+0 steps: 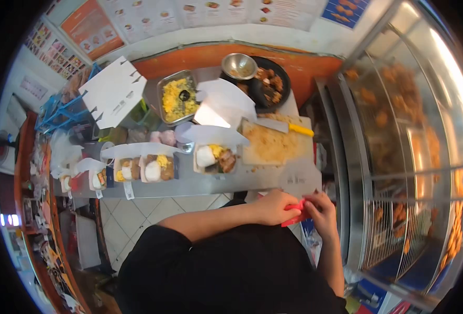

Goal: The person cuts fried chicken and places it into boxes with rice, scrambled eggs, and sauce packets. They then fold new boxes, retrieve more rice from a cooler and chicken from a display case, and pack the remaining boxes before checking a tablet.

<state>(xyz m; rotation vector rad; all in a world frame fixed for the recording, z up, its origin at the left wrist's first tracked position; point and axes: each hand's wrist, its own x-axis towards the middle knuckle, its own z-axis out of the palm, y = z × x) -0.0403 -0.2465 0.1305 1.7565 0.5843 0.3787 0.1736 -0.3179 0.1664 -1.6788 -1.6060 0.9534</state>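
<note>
Both hands are close together in front of the body, at the counter's front edge. My left hand (278, 208) has its fingers closed on a small red plastic bag (292, 214). On the bag's other side, my right hand (321, 210) pinches it between thumb and fingers. Beyond them a cutting board (273, 146) with brown stains lies on the metal counter (189, 184). A knife (286, 127) with a yellow handle rests across the board's far part. Left of the board stands an open food box (206, 157) with rice, yellow food and meat.
More open boxes (153, 170) line the counter to the left. Behind them are a metal tray (179, 99) of yellow food, a steel bowl (239, 66) and a black pan (278, 86). A glass-and-metal display case (370, 178) stands at the right.
</note>
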